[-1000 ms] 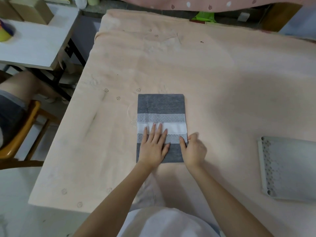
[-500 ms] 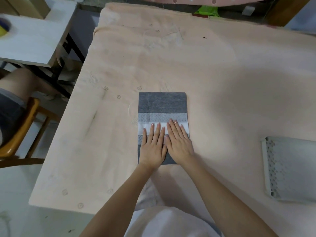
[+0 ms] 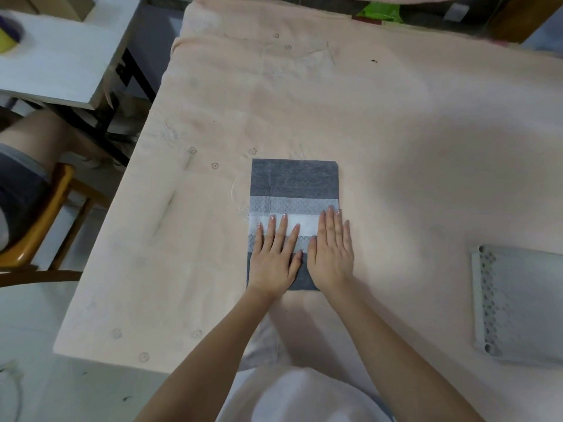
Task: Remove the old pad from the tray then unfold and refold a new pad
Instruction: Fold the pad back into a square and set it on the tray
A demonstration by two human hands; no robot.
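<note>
Fingers [image 3: 281, 231] straight, both palms flat on the folded pad [image 3: 295, 181], gripping nothing. Refold looks nearly done; next probably the tray [image 3: 524, 303].

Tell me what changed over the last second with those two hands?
The right hand let go of the folded grey-and-white striped pad at its right edge, flattened, and slid rightward across it. The left hand stayed pressed flat; the pad and the pale grey perforated plastic tray kept their places.
</note>
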